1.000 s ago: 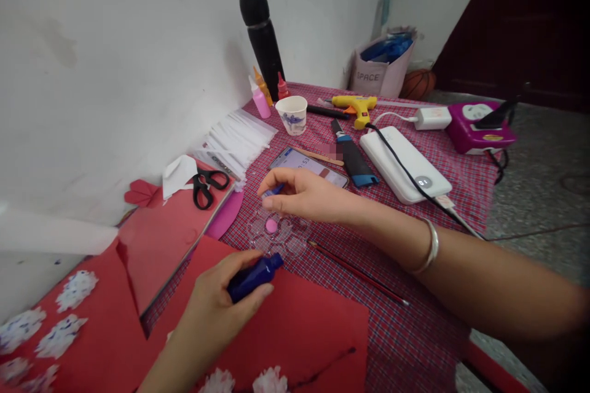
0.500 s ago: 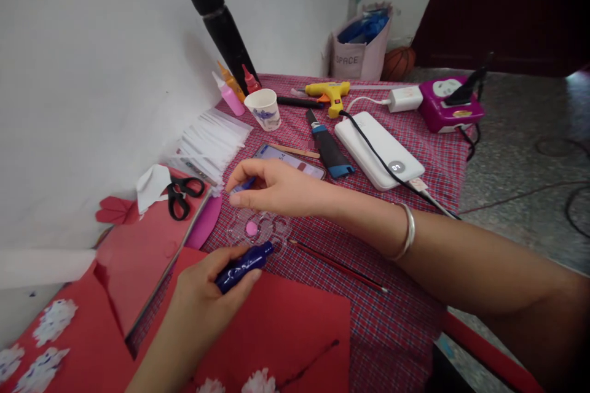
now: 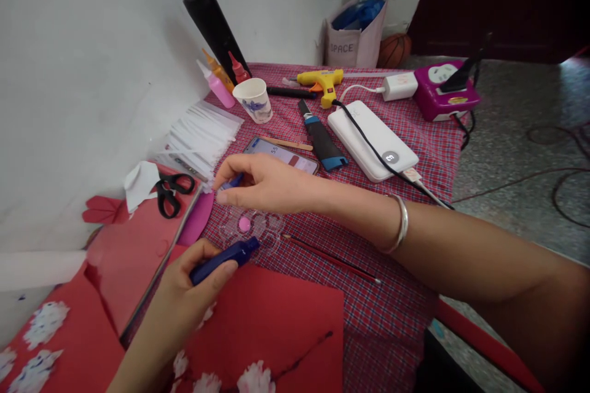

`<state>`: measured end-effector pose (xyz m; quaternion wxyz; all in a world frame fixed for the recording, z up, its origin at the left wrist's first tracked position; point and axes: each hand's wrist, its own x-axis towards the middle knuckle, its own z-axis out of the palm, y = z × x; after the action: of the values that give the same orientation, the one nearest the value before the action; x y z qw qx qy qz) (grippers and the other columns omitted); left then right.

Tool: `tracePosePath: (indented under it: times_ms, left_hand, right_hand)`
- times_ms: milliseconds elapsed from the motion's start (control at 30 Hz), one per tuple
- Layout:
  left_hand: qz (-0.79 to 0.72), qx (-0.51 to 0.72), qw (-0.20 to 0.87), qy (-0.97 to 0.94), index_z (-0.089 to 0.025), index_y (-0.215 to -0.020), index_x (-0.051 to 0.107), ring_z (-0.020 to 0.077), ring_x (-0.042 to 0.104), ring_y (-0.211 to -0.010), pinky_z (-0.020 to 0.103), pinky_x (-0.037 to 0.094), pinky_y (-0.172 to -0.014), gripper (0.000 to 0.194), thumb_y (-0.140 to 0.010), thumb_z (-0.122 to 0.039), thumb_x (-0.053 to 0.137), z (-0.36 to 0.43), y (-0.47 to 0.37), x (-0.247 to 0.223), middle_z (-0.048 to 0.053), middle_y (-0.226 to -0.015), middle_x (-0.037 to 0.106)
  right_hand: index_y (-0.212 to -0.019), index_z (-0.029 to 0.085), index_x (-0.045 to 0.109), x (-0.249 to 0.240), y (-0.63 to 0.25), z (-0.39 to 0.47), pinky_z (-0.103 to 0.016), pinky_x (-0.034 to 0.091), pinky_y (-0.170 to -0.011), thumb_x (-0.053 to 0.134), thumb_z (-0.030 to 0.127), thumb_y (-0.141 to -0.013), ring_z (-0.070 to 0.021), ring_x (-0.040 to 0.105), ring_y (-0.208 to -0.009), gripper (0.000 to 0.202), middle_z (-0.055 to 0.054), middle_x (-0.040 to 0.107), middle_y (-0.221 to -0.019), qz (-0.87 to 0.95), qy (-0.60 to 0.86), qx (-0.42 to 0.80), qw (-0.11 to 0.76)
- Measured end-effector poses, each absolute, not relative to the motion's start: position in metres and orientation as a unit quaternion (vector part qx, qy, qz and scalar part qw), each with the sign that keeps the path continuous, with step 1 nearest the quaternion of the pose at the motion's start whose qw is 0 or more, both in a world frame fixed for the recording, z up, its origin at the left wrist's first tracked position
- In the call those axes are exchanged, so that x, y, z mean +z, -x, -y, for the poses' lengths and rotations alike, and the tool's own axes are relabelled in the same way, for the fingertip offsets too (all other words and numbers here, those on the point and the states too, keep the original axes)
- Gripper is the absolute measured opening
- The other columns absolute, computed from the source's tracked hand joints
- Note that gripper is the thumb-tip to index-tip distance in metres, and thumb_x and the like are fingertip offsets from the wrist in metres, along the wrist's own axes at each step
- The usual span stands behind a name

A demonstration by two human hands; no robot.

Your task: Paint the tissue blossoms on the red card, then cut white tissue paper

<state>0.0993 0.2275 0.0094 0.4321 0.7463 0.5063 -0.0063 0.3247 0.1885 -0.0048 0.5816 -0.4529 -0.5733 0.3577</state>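
Note:
My left hand (image 3: 198,282) is wrapped round a dark blue bottle (image 3: 225,261), its open neck pointing right and slightly up. Above it, my right hand (image 3: 249,181) pinches a small blue cap (image 3: 233,182), apart from the bottle. A clear flower-shaped palette (image 3: 271,227) with a pink blob of paint (image 3: 244,224) lies between the hands on the checked cloth. Under my left hand is red paper (image 3: 286,313) with white-pink blossoms and a dark branch. A red and black brush (image 3: 332,259) rests right of the palette.
Behind my right hand are a phone (image 3: 281,156), a cutter (image 3: 322,141), a white power bank (image 3: 373,141), a glue gun (image 3: 327,83) and a paper cup (image 3: 254,100). Scissors (image 3: 168,193) lie left on red card. A purple power strip (image 3: 445,92) stands at the right edge.
The bottle in my left hand has moved left and turned somewhat, its label side no longer showing. More blossoms show on the red paper. The whole view has shifted slightly.

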Motion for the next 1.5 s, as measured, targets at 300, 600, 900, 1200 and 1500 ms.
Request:
tracePosePath:
  times_ms: [300, 600, 900, 1200, 1500]
  left_hand:
    - [-0.519, -0.006, 0.558, -0.648, -0.022, -0.074, 0.046, 0.0066, 0.032, -0.031, 0.016, 0.028, -0.032, 0.035, -0.077, -0.052, 0.064, -0.232, -0.093, -0.003, -0.010, -0.040, 0.041]
    - [-0.544, 0.049, 0.455, -0.703, -0.022, -0.077, 0.051, 0.0068, 0.038, -0.033, 0.015, 0.029, -0.032, 0.041, -0.063, -0.050, 0.076, -0.221, -0.107, 0.010, -0.010, -0.044, 0.043]
    - [-0.554, 0.067, 0.428, -0.711, -0.021, -0.073, 0.055, 0.0072, 0.036, -0.030, 0.016, 0.028, -0.028, 0.040, -0.060, -0.051, 0.076, -0.212, -0.119, 0.014, -0.010, -0.043, 0.038]
    - [-0.565, 0.056, 0.453, -0.687, -0.022, -0.077, 0.055, 0.0082, 0.035, -0.026, 0.016, 0.026, -0.028, 0.037, -0.064, -0.051, 0.074, -0.213, -0.117, 0.009, -0.011, -0.038, 0.037]
    - [-0.550, 0.065, 0.481, -0.680, -0.022, -0.070, 0.050, 0.0089, 0.035, -0.024, 0.017, 0.026, -0.025, 0.039, -0.061, -0.050, 0.076, -0.221, -0.113, 0.004, -0.011, -0.035, 0.038]
  right_hand:
    - [-0.086, 0.012, 0.058, -0.002, -0.326, -0.186, -0.027, 0.043, -0.075, 0.061, 0.021, -0.081, -0.0127, 0.055, -0.080, 0.010, -0.001, 0.060, -0.084, 0.579, 0.457, 0.360, 0.572]
    - [-0.083, 0.012, 0.059, -0.001, -0.326, -0.186, -0.023, 0.041, -0.073, 0.063, 0.018, -0.082, -0.0103, 0.054, -0.077, 0.008, 0.000, 0.059, -0.082, 0.588, 0.463, 0.347, 0.566]
    - [-0.084, 0.012, 0.060, 0.000, -0.325, -0.185, -0.022, 0.039, -0.068, 0.063, 0.018, -0.082, -0.0094, 0.054, -0.074, 0.008, 0.001, 0.060, -0.080, 0.590, 0.479, 0.336, 0.557]
    - [-0.083, 0.011, 0.059, 0.003, -0.325, -0.185, -0.022, 0.039, -0.068, 0.064, 0.015, -0.081, -0.0097, 0.054, -0.074, 0.007, 0.001, 0.060, -0.080, 0.589, 0.483, 0.343, 0.550]
    - [-0.086, 0.012, 0.060, 0.002, -0.326, -0.183, -0.023, 0.039, -0.068, 0.062, 0.023, -0.082, -0.0112, 0.055, -0.074, 0.012, 0.001, 0.061, -0.079, 0.587, 0.486, 0.350, 0.545]
